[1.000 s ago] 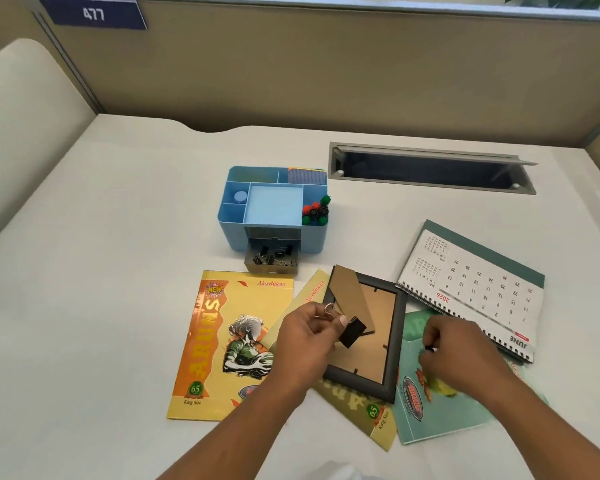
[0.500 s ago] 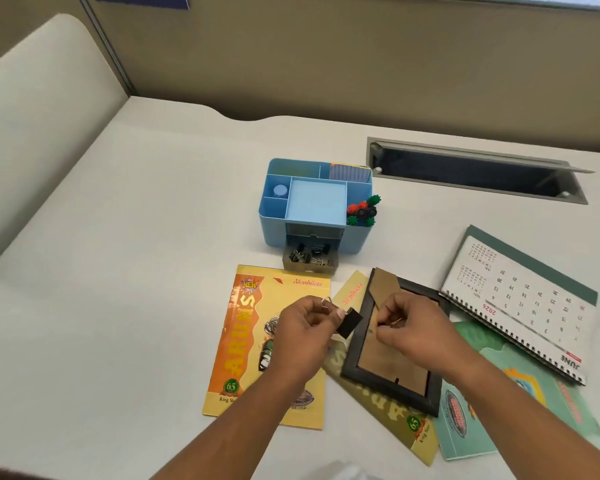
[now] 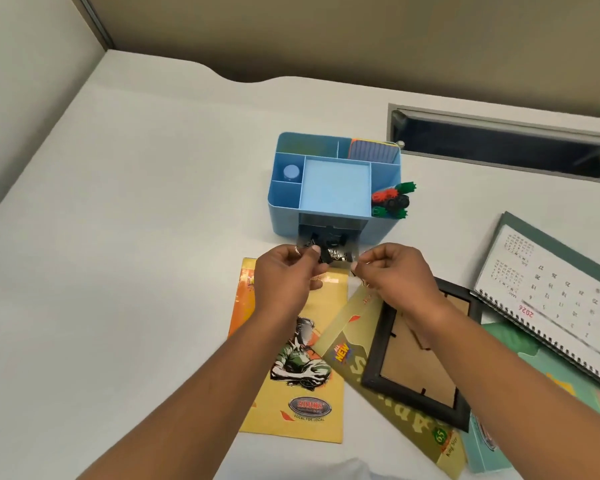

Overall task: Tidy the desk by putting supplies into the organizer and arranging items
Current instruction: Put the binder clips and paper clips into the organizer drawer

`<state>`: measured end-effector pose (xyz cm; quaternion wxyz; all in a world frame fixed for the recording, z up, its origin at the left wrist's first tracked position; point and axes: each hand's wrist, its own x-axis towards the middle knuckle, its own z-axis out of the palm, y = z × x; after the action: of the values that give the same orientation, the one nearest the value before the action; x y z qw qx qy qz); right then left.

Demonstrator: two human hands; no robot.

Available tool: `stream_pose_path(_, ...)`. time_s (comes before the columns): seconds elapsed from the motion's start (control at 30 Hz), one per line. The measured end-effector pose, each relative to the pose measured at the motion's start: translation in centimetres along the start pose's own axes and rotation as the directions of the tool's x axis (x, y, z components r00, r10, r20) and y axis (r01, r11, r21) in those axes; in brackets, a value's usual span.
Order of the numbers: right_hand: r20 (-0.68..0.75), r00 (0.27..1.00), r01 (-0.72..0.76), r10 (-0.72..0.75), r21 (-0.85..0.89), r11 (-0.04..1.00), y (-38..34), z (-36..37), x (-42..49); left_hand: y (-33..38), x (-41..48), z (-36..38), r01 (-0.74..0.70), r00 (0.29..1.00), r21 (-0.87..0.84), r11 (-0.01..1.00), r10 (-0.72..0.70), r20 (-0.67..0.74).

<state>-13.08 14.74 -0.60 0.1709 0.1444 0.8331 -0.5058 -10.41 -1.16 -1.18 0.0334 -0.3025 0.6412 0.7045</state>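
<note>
- Left hand (image 3: 284, 277) pinches a small black metal binder clip (image 3: 323, 258) just above the open front drawer (image 3: 352, 251) of the blue plastic compartmented organizer (image 3: 283, 220)
- Right hand (image 3: 394, 271), just in front of that organizer, pinches a thin wire piece (image 3: 362, 283), mostly hidden

The organizer (image 3: 284, 216) stands behind a notebook (image 3: 291, 375). Right of that, a frame (image 3: 416, 368) lies on another notebook (image 3: 347, 348). The calendar (image 3: 551, 292) lies farther right.
</note>
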Motion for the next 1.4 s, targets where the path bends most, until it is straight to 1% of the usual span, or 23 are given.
stream_pose_path(0.1,0.014,0.999,-0.042,0.041,0.049,0.998,-0.2,0.5,1.2,-0.2,1.1,0.6,0.037,0.999,-0.046,0.998,-0.038,-0.01)
stream_pose_path(0.17,0.026,0.996,-0.085,0.083,0.126,0.988,-0.1,0.8,1.7,-0.4,1.6,1.0,0.055,0.998,-0.079,0.995,-0.057,-0.022)
stream_pose_path(0.23,0.012,0.995,-0.098,0.097,0.192,0.976,0.1,1.0,2.0,-0.5,1.8,1.3,0.034,0.999,-0.069,0.997,-0.036,-0.028)
stream_pose_path(0.33,-0.006,0.995,-0.095,0.102,0.288,0.953,0.1,1.1,2.0,-0.8,2.1,1.5,-0.013,0.999,-0.02,1.0,0.012,-0.051)
stream_pose_path(0.4,0.008,0.994,-0.102,0.106,0.37,0.923,0.0,1.0,1.8,-1.1,2.2,1.4,-0.039,0.997,0.009,0.999,0.04,-0.063)
stream_pose_path(0.47,0.03,0.994,-0.104,0.1,0.44,0.892,-0.1,0.9,1.6,-1.5,2.4,1.3,-0.075,0.995,0.076,0.994,0.08,-0.061)
stream_pose_path(0.53,0.043,0.995,-0.104,0.096,0.48,0.871,-0.2,0.8,1.5,-1.9,2.4,1.2,-0.126,0.99,0.161,0.979,0.135,-0.047)
stream_pose_path(0.6,0.042,0.996,-0.09,0.079,0.476,0.875,-0.1,0.8,1.5,-2.1,2.3,1.1,-0.172,0.983,0.219,0.96,0.183,-0.031)
stream_pose_path(0.67,0.017,0.999,-0.041,0.037,0.383,0.923,0.2,0.8,1.6,-2.1,2.2,1.0,-0.23,0.97,0.306,0.924,0.243,-0.005)
stream_pose_path(0.73,-0.013,1.0,0.03,-0.028,0.184,0.983,0.7,0.8,1.8,-2.0,2.0,1.0,-0.283,0.956,0.416,0.864,0.288,0.054)
stream_pose_path(0.77,-0.015,0.998,0.065,-0.064,0.078,0.995,0.8,0.8,1.9,-1.9,2.0,1.0,-0.305,0.95,0.46,0.834,0.3,0.085)
stream_pose_path(0.8,-0.007,0.995,0.098,-0.098,-0.011,0.995,0.9,0.9,1.9,-1.9,2.0,0.9,-0.322,0.945,0.493,0.808,0.309,0.109)
stream_pose_path(0.87,0.024,0.989,0.146,-0.144,-0.133,0.98,0.8,1.0,1.7,-1.6,1.9,0.9,-0.35,0.935,0.534,0.77,0.325,0.144)
stream_pose_path(0.97,0.07,0.984,0.18,-0.167,-0.302,0.936,0.5,1.2,1.1,-1.4,2.0,0.8,-0.41,0.91,0.575,0.708,0.361,0.205)
stream_pose_path(1.03,0.084,0.981,0.192,-0.173,-0.395,0.899,0.4,1.1,0.7,-1.2,2.0,0.7,-0.435,0.898,0.624,0.65,0.362,0.249)
stream_pose_path(1.1,0.087,0.98,0.197,-0.177,-0.433,0.88,0.4,1.0,0.5,-1.1,2.1,0.6,-0.451,0.89,0.682,0.575,0.341,0.301)
stream_pose_path(1.17,0.09,0.979,0.203,-0.182,-0.449,0.87,0.3,1.0,0.5,-1.2,2.1,0.5,-0.465,0.884,0.707,0.533,0.327,0.334)
stream_pose_path(1.27,0.069,0.974,0.223,-0.214,-0.44,0.87,-0.3,1.2,0.9,-1.7,1.9,0.4,-0.462,0.886,0.696,0.55,0.331,0.326)
stream_pose_path(1.4,0.075,0.952,0.301,-0.297,-0.407,0.862,-2.0,2.1,2.0,-2.4,1.4,0.3,-0.47,0.881,0.685,0.557,0.344,0.324)
